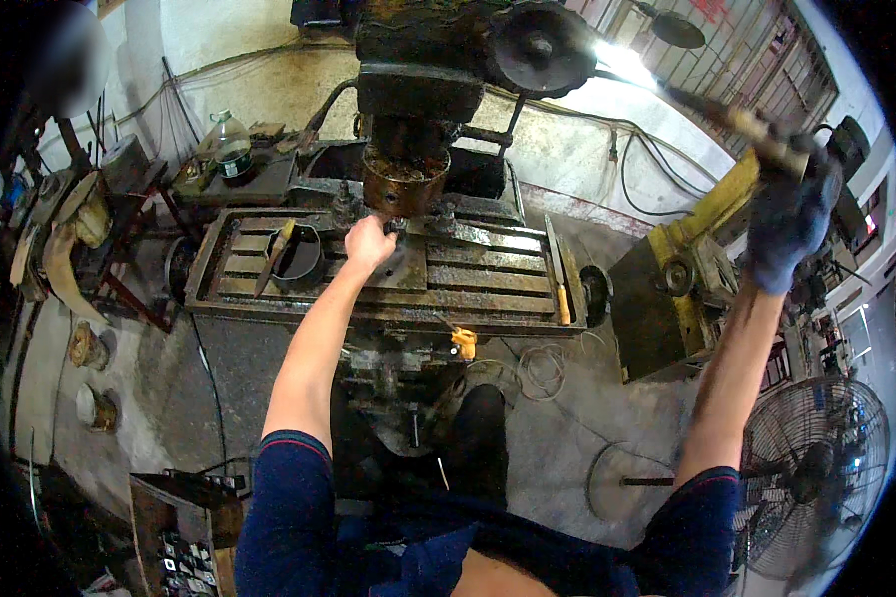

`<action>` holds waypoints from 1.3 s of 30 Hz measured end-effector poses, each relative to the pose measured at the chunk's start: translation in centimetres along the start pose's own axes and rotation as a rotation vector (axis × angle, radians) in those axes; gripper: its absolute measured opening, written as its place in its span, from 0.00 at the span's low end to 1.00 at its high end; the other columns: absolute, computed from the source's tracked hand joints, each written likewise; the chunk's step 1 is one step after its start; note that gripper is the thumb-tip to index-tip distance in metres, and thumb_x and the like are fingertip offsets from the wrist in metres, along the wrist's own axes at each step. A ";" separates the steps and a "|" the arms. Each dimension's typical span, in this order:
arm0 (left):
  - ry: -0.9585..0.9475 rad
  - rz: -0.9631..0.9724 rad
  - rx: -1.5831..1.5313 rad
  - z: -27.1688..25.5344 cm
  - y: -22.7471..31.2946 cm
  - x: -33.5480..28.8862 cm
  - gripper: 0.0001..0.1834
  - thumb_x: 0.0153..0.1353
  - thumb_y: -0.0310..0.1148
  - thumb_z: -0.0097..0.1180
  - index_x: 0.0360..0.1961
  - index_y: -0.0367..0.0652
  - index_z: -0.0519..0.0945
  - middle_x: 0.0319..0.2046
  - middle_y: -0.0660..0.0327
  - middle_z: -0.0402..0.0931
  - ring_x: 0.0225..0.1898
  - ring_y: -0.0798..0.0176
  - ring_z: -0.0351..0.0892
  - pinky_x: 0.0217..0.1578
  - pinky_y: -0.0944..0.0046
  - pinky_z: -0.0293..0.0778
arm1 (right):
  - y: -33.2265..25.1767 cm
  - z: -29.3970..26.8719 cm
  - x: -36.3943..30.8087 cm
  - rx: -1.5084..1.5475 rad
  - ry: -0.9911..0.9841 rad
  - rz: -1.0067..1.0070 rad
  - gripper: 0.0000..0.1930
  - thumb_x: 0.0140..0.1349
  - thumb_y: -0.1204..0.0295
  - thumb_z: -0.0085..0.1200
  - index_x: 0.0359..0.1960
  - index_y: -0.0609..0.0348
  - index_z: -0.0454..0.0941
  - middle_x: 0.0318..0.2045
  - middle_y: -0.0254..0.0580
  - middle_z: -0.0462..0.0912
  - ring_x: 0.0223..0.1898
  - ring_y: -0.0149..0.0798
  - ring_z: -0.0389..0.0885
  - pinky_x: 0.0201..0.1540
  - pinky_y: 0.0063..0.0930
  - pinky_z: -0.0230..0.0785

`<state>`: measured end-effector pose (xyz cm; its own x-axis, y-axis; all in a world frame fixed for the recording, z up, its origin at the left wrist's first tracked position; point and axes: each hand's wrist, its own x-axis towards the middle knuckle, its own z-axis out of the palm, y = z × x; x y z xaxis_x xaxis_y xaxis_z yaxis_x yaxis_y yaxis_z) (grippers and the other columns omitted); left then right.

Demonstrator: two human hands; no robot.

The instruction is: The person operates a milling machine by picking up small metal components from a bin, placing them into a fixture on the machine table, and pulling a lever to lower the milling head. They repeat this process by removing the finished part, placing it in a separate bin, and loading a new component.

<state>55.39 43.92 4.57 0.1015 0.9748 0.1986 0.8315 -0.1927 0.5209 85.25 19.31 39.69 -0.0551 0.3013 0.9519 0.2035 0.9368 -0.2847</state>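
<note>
My bare left hand is closed in a fist at the milling machine table, just below the round, rusty spindle head. Whatever sits inside that fist is hidden. Raised high at the right, my right hand wears a dark blue-grey glove and is wrapped round a long dark bar with a tan grip. Motion smears the bar, and I cannot tell whether it joins the machine. On the table's left lie a round pot and a yellow-handled brush across its edge; a file with a wooden handle lies at the right end.
A yellow-handled tool hangs at the table's front edge. To the right stand a yellow-and-dark machine and a large fan. A coiled cable lies on the floor. A green bottle stands on the back-left bench.
</note>
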 end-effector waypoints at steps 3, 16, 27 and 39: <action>-0.005 0.025 -0.026 0.0 1.3 -0.2 0.19 0.43 0.41 0.60 0.35 0.41 0.79 0.30 0.50 0.78 0.36 0.49 0.77 0.38 0.54 0.73 | -0.5 0.8 -4.7 -0.067 0.175 0.081 0.17 0.60 0.55 0.42 0.30 0.58 0.66 0.30 0.43 0.70 0.45 0.47 0.70 0.56 0.47 0.54; 0.041 0.028 -0.009 0.6 1.1 0.1 0.18 0.43 0.41 0.61 0.28 0.35 0.78 0.31 0.47 0.77 0.36 0.47 0.77 0.38 0.53 0.73 | 0.5 3.7 -10.1 -0.184 0.255 0.024 0.19 0.59 0.56 0.45 0.23 0.60 0.66 0.27 0.45 0.74 0.41 0.48 0.74 0.58 0.58 0.51; 0.007 0.090 -0.165 -1.2 1.1 -1.2 0.16 0.46 0.35 0.59 0.38 0.41 0.78 0.30 0.46 0.77 0.34 0.49 0.78 0.36 0.52 0.72 | 0.7 3.9 -12.1 -0.269 0.307 0.028 0.22 0.60 0.52 0.44 0.24 0.62 0.69 0.26 0.43 0.73 0.39 0.43 0.73 0.56 0.49 0.55; -0.362 0.130 -0.584 -10.8 -4.1 -10.4 0.24 0.54 0.28 0.55 0.52 0.32 0.67 0.23 0.55 0.78 0.21 0.70 0.75 0.20 0.67 0.70 | 0.7 4.8 -14.1 -0.319 0.418 0.146 0.23 0.63 0.55 0.38 0.25 0.64 0.71 0.26 0.42 0.75 0.36 0.35 0.72 0.47 0.32 0.61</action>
<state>45.02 33.33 9.27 0.4399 0.8965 0.0534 0.3812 -0.2402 0.8927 81.52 16.61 25.50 0.3755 0.2666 0.8876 0.4702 0.7705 -0.4303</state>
